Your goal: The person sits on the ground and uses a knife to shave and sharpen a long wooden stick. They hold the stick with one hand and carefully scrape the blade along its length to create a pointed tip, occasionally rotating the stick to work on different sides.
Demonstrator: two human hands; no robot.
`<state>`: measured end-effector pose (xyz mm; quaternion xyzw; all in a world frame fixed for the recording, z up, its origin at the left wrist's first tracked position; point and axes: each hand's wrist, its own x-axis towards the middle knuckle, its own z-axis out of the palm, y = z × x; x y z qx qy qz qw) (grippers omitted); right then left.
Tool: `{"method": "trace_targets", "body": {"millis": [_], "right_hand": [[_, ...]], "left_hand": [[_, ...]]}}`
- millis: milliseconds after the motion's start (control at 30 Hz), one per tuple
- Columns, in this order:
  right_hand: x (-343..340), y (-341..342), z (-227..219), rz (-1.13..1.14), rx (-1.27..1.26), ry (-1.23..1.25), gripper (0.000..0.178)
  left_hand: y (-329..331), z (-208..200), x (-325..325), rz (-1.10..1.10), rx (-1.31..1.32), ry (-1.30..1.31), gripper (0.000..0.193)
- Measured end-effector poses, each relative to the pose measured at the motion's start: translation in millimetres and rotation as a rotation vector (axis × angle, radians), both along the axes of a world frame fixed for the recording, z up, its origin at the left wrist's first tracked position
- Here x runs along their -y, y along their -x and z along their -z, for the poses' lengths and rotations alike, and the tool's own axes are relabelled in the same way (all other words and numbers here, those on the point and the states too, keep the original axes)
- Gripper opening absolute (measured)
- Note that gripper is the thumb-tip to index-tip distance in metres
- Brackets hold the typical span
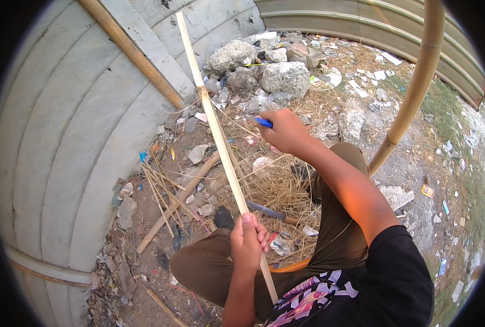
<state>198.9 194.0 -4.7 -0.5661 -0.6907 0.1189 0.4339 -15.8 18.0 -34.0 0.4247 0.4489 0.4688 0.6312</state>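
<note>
Left hand point(249, 240) closes round the wooden strip point(221, 144), slanting forward-left; right hand point(286, 131), gripping a blue tool point(263, 122), stands apart rightward.

I get a bright daytime view, with soft, faint shadows on the ground point(417, 163), which looks pale and washed out toward the right. A strong orange glow tints the right forearm point(357, 199) near the elbow. The wooden strip point(224, 152) looks reasonably sharp. My fisheye bends the grey wall's point(79, 136) seams; black fills the corners.
</note>
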Motion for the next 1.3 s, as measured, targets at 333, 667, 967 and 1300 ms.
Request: {"method": "trace_targets", "body": {"millis": [333,667,967,1300], "right_hand": [[18.1,49.5,23.5,-0.133,0.117,-0.599,0.021],[-13.8,14.4,-0.5,0.159,-0.067,-0.160,0.016],[-43.5,-40.5,-28.2,-0.694,-0.811,0.526,0.040],[-36.8,-21.9,48.0,-0.216,0.078,0.507,0.041]], "left_hand": [[1.4,-11.0,-3.3,-0.020,0.129,-0.004,0.041],[-23.4,10.3,14.5,0.362,0.219,0.140,0.042],[-30.6,9.3,10.1,0.525,0.379,0.126,0.042],[-6.2,-24.3,-41.6,0.059,0.009,-0.061,0.041]]}}
